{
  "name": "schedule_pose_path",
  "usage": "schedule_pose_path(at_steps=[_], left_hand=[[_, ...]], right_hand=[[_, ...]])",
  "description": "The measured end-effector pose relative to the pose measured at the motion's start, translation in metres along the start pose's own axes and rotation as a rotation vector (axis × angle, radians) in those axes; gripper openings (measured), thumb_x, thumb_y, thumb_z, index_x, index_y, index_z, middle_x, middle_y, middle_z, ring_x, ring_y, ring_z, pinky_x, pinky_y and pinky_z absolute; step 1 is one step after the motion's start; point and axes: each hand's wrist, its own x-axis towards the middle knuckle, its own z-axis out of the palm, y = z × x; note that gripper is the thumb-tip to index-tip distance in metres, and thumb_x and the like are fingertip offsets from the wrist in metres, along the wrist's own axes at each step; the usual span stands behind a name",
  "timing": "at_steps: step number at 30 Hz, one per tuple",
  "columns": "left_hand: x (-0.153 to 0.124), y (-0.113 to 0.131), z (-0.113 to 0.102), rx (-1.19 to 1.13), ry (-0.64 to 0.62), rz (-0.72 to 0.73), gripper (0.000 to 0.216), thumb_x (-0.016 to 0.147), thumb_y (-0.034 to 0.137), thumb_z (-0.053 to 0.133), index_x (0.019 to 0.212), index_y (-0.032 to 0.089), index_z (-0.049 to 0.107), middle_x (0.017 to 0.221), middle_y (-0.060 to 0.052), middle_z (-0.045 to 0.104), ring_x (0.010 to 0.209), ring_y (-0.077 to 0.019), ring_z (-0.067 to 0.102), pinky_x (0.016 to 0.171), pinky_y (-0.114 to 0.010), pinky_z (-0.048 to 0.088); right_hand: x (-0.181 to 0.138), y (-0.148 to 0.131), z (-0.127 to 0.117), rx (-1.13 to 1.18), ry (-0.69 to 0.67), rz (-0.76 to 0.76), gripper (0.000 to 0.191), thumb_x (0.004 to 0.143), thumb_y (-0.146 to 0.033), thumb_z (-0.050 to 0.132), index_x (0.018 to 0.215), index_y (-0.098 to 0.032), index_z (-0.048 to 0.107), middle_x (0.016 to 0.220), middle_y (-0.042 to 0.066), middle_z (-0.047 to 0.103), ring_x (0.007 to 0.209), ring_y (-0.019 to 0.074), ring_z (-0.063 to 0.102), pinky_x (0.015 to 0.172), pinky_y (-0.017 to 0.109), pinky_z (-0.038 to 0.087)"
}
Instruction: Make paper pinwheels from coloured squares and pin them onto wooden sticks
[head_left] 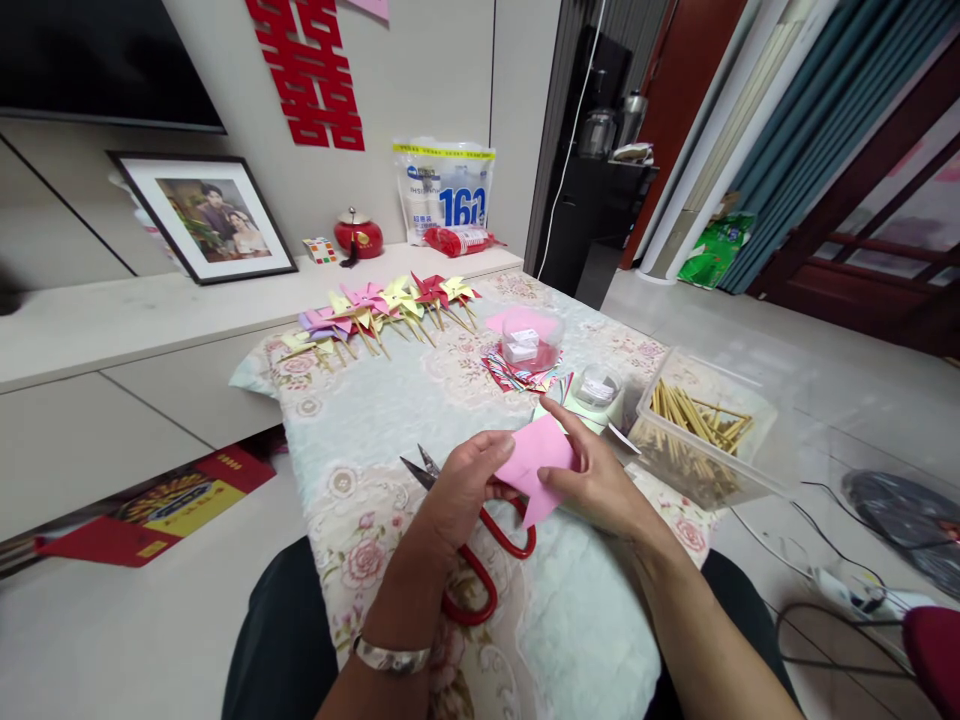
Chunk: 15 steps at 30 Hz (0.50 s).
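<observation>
A pink piece of paper, with a slit or notch at its lower edge, is held between my two hands above the table. My left hand pinches its left side between thumb and fingers. On the other side my right hand grips it, thumb on top and fingers behind. Red-handled scissors lie on the cloth under my left hand, their blades pointing up and left. Several paper pinwheels on sticks lie in a row at the far left of the table.
A clear bin of sticks stands at the right edge. Patterned paper lies under a clear round container; a smaller round container is nearer. The floral tablecloth covers the table. Cables run along the floor at right.
</observation>
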Motion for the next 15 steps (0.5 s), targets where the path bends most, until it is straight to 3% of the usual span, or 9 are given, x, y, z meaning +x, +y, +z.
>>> schedule_pose_path(at_steps=[4, 8, 11, 15], left_hand=[[-0.001, 0.004, 0.006, -0.104, -0.029, 0.041, 0.04, 0.079, 0.049, 0.071, 0.098, 0.015, 0.068, 0.087, -0.008, 0.071, 0.071, -0.0184, 0.066, 0.064, -0.029, 0.053], [0.0, -0.001, 0.013, -0.102, -0.06, 0.032, 0.045, 0.072, 0.033, 0.079, 0.112, 0.014, 0.068, 0.093, -0.008, 0.074, 0.079, -0.0196, 0.068, 0.075, -0.03, 0.053], [0.004, -0.008, 0.016, -0.109, -0.035, 0.041, 0.046, 0.07, 0.027, 0.08, 0.113, 0.015, 0.07, 0.094, -0.008, 0.076, 0.082, -0.0212, 0.07, 0.083, -0.033, 0.052], [0.007, -0.013, 0.015, -0.068, 0.019, 0.056, 0.039, 0.07, 0.027, 0.079, 0.106, 0.014, 0.073, 0.088, -0.006, 0.077, 0.081, -0.022, 0.07, 0.081, -0.032, 0.052]], right_hand=[[0.005, 0.005, 0.005, 0.088, 0.135, -0.053, 0.086, 0.074, -0.017, 0.065, 0.153, -0.023, 0.033, 0.126, 0.009, 0.065, 0.096, 0.0229, 0.066, 0.077, 0.033, 0.054], [0.006, 0.005, 0.013, 0.095, 0.247, -0.098, 0.084, 0.074, -0.019, 0.067, 0.152, -0.021, 0.036, 0.147, 0.01, 0.052, 0.117, 0.0266, 0.06, 0.099, 0.04, 0.049], [0.006, 0.006, 0.017, 0.072, 0.256, -0.123, 0.083, 0.075, -0.02, 0.068, 0.152, -0.021, 0.036, 0.154, 0.01, 0.044, 0.132, 0.0286, 0.051, 0.109, 0.043, 0.042], [0.005, 0.009, 0.019, 0.04, 0.241, -0.137, 0.077, 0.076, -0.021, 0.068, 0.149, -0.022, 0.042, 0.153, 0.01, 0.045, 0.139, 0.0291, 0.044, 0.115, 0.047, 0.035]])
